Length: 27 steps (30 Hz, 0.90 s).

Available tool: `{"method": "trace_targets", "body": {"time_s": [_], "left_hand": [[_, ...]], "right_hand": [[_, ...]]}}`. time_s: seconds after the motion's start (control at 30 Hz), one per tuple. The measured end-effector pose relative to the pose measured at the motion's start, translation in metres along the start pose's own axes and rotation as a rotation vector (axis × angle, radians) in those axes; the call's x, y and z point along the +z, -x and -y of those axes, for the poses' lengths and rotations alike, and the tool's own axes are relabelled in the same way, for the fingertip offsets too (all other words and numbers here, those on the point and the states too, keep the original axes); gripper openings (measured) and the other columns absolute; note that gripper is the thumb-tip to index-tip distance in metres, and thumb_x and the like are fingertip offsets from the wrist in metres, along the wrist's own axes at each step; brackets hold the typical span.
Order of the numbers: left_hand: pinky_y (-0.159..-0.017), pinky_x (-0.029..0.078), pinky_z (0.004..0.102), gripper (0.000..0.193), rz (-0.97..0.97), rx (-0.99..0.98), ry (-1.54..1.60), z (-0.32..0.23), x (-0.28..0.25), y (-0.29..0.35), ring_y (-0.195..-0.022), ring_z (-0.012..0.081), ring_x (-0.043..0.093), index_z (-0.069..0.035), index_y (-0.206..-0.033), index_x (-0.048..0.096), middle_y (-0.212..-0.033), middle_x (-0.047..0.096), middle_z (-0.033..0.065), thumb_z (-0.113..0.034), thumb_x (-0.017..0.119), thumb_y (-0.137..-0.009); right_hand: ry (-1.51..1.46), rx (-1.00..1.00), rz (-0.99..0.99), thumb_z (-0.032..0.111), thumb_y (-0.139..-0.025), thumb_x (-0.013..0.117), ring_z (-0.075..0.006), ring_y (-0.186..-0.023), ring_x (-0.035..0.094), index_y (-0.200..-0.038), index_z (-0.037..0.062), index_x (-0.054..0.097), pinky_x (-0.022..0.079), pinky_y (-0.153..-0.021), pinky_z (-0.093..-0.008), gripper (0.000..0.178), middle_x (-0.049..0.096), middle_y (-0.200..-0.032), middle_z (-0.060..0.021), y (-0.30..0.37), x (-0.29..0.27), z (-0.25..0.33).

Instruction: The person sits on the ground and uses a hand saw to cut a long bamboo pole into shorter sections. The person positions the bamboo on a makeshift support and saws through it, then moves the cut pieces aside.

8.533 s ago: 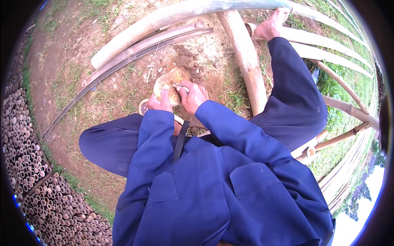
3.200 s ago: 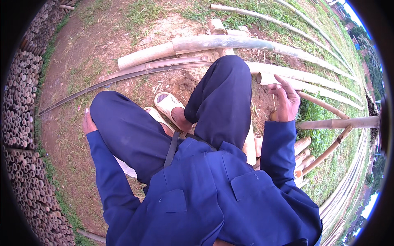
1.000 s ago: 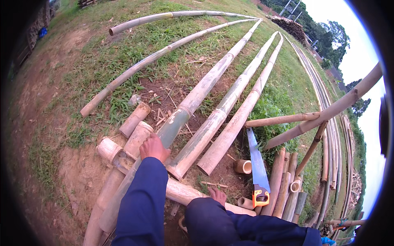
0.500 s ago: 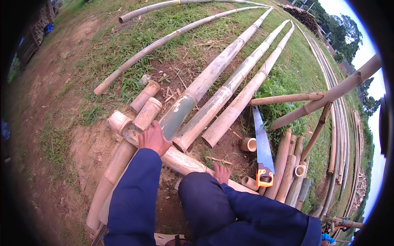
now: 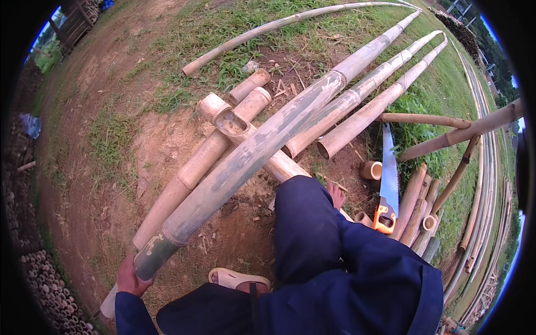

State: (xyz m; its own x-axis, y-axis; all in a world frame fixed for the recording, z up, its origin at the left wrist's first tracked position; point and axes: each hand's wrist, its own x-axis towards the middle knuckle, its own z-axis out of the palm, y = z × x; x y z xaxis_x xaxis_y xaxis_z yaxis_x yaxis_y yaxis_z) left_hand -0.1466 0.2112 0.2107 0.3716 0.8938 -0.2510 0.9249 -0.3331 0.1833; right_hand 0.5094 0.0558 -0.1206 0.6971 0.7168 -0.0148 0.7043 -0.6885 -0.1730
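In the head view, one thick long pole (image 5: 234,171) took centre stage, slanting from the lower left up to the far right, laid across one notched crosspiece (image 5: 282,164). Two more long poles, a mottled one (image 5: 349,101) and a paler one (image 5: 373,110), lay just to its right, with a thin pole (image 5: 245,39) beyond on the grass. One short bamboo piece (image 5: 249,85) sat near the notch, and two bamboo cups (image 5: 371,170) were there by the saw. Just one saw (image 5: 389,173), orange handle toward the person, its tip near a rack of three joined poles (image 5: 486,127)! Beside it, at least four cut lengths (image 5: 413,206) were bunched together; their overlap spoiled an exact count.

And the grip! The left hand (image 5: 132,277) had the near, greenish end of the thick long pole, fingers curled partway around it, thumb below the rim, grasping it low on the left. Over to the right hand (image 5: 336,196): it was down by the crosspiece beside the knee, partly hidden, and how far open that grip stood, or whether it clasped anything, could not be told. One pale sandal (image 5: 240,277) showed below.
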Motion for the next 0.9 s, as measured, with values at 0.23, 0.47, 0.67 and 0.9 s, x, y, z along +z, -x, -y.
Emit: {"method": "trace_targets", "body": {"time_s": [0.23, 0.47, 0.67, 0.9], "left_hand": [[-0.092, 0.051, 0.0474, 0.085, 0.21, -0.389, -0.211, 0.152, 0.089, 0.104, -0.108, 0.0417, 0.061, -0.007, -0.129, 0.049, -0.111, 0.063, 0.0208, -0.018, 0.088, -0.054], [-0.118, 0.035, 0.0443, 0.115, 0.461, -0.656, -0.333, 0.233, 0.121, 0.167, -0.141, 0.0375, 0.042, -0.01, -0.152, 0.033, -0.151, 0.045, 0.0193, -0.024, 0.092, -0.055], [-0.112, 0.041, 0.0456, 0.072, 0.088, -0.386, -0.315, 0.136, 0.046, 0.019, -0.135, 0.0416, 0.048, -0.003, -0.142, 0.047, -0.144, 0.051, 0.0257, -0.01, 0.075, -0.075], [-0.108, 0.045, 0.0438, 0.076, -0.09, 0.02, 0.101, -0.233, 0.059, -0.205, -0.128, 0.0358, 0.055, -0.003, -0.14, 0.049, -0.135, 0.059, 0.0208, -0.035, 0.081, -0.08]], "right_hand": [[-0.077, 0.123, 0.024, 0.044, -0.094, 0.066, -0.0255, -0.115, 0.058, -0.144, 0.017, 0.048, 0.035, -0.108, -0.0524, 0.06, 0.057, -0.126, -0.0085, 0.027, -0.028, -0.033], [-0.216, 0.316, 0.026, 0.042, -0.093, 0.066, -0.0252, -0.114, 0.058, -0.144, 0.0166, 0.048, 0.036, -0.107, -0.0517, 0.059, 0.057, -0.125, -0.0085, 0.054, -0.05, -0.065], [-0.291, 0.414, 0.015, 0.04, -0.093, 0.066, -0.0249, -0.114, 0.058, -0.143, 0.0163, 0.048, 0.037, -0.107, -0.0511, 0.058, 0.057, -0.125, -0.0084, 0.076, -0.058, -0.101], [-0.347, 0.446, 0.017, 0.038, -0.093, 0.067, -0.0246, -0.113, 0.059, -0.143, 0.0159, 0.048, 0.038, -0.106, -0.0504, 0.058, 0.057, -0.124, -0.0084, 0.074, -0.062, -0.136]]}}
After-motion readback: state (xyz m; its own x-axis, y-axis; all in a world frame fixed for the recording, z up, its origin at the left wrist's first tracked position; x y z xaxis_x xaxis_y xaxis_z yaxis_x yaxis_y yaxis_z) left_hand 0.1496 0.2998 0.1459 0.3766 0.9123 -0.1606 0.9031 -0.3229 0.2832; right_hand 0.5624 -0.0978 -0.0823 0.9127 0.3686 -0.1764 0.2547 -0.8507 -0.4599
